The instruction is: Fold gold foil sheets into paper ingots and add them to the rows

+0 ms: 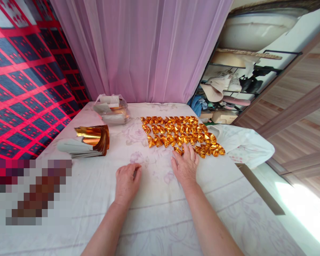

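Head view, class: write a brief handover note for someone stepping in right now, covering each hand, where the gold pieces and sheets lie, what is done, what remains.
Left hand: empty, resting loosely curled on the white cloth.
Right hand: flat on the cloth, fingers at the near edge of the folded gold pieces.
Done: many folded pieces laid in rows.
Left: a stack of gold foil sheets lies unfolded to the left; a plastic bag with more material sits behind it.

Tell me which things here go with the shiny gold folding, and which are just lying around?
In use:
folded gold pieces, touched by the right hand
stack of gold sheets
left hand, on the cloth

Lying about:
plastic bag
white bag
shelf clutter
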The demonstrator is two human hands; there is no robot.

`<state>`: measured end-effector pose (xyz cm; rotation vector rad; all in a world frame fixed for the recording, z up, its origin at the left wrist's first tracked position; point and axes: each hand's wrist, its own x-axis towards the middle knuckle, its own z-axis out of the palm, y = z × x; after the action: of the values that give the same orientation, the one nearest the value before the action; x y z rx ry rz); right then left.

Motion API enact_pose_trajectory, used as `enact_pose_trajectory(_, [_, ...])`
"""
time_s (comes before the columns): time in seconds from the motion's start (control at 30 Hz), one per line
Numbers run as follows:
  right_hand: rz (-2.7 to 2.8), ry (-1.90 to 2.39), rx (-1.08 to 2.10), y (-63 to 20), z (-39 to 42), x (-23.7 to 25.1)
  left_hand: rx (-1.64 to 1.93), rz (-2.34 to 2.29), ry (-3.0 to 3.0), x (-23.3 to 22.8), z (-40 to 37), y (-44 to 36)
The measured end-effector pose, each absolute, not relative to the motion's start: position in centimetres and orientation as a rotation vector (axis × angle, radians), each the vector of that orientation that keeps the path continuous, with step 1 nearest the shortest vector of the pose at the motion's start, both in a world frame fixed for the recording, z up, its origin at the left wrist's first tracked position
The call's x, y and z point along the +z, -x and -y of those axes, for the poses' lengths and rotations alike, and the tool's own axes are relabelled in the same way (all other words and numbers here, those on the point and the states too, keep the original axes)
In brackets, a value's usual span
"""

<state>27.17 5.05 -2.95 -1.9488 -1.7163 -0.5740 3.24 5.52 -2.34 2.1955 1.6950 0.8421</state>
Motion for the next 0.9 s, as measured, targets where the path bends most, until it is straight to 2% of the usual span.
enact_pose_trajectory(0.23, [1.988, 1.726, -0.276, -25.0, -4.1, -2.8, 0.744, -1.673, -2.376, -2.5, -5.3, -3.6])
enact_pose_trajectory(0.37, [2.092, 1.755, -0.113, -24.6, -3.6, -3.1, 0.612, -1.691, -2.425, -2.4, -5.2, -3.5])
enact_pose_trajectory(0.53, [2.089, 1.785, -0.107, -24.5, -2.8, -3.2, 0.556, -1.712, -2.449, -2.1, -4.5, -3.4])
enact_pose_trajectory(0.9, [2.012, 1.747, -0.083, -23.3, -3.7, -2.9, 0.668, -1.691, -2.439, -1.1, -5.5, -0.9])
